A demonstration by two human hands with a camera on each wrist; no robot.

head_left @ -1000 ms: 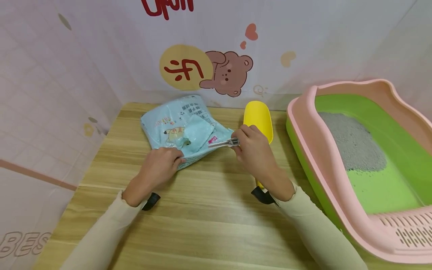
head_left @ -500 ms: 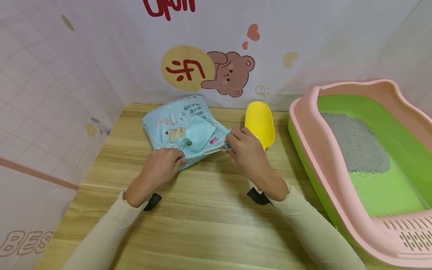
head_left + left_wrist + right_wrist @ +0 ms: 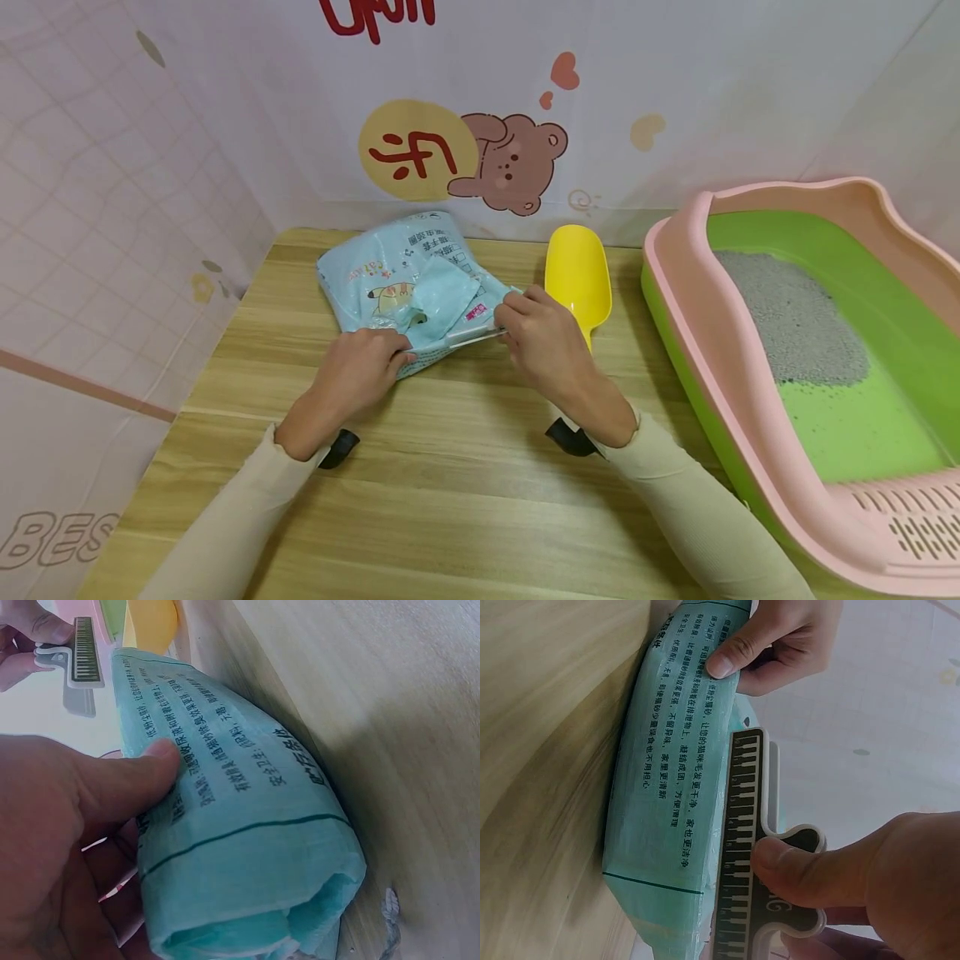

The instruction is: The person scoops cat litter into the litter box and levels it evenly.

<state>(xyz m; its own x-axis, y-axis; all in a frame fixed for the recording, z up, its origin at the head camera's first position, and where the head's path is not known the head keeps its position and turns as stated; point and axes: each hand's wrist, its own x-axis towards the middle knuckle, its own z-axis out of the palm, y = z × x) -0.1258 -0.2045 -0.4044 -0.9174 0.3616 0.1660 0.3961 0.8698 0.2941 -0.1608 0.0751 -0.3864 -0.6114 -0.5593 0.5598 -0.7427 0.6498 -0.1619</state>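
Observation:
A light blue cat litter bag (image 3: 360, 267) lies on the table, its near end folded over. At the left of that fold my left hand (image 3: 362, 367) pinches the bag, thumb on the printed side in the left wrist view. My right hand (image 3: 546, 342) squeezes the handles of a bag clip (image 3: 739, 840) with a black-and-white piano-key pattern, thumb on the near handle in the right wrist view. The clip's long bar runs along the folded edge, right beside the printed side. Its far bar is mostly hidden behind the near one.
A yellow scoop (image 3: 577, 271) lies beyond my right hand, its handle partly hidden. To the right stands a green litter box with a pink rim (image 3: 727, 317), holding a heap of grey litter (image 3: 795, 325). A patterned wall sheet (image 3: 300, 100) hangs behind the table.
My right hand has moved a little left and nearer with the clip, which now lies along the bag's folded edge. More of the scoop shows. The left hand keeps its grip.

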